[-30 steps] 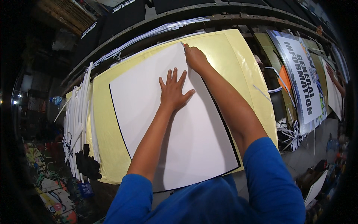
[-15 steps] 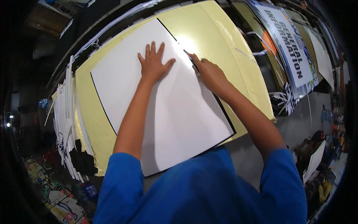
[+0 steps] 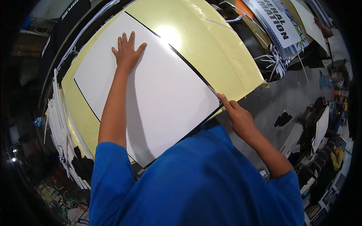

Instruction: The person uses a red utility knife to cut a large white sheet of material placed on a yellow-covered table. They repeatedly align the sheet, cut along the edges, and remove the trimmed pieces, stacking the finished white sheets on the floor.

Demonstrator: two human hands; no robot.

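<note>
A large white board (image 3: 169,94) with a thin black border lies flat on a yellow-covered surface (image 3: 233,60). My left hand (image 3: 127,52) is spread flat on the board's upper part, fingers apart. At the board's near right corner, my right hand (image 3: 241,116) is closed around a cutter knife (image 3: 219,95) with a bit of red on it. The blade end points back along the right edge, where a black strip (image 3: 192,69) shows. Most of the knife's handle is hidden in my fingers.
White strips (image 3: 62,124) are bundled along the yellow surface's left side. Beyond its far right corner lie a printed sign (image 3: 277,22) and a tangle of white straps (image 3: 278,62). On the floor at right are a black item (image 3: 283,119), a leaning white board (image 3: 320,128) and clutter.
My right hand has drawn the cutter knife down the board's right edge to the near corner. My left hand stays flat on the board. The whole view has shifted.
</note>
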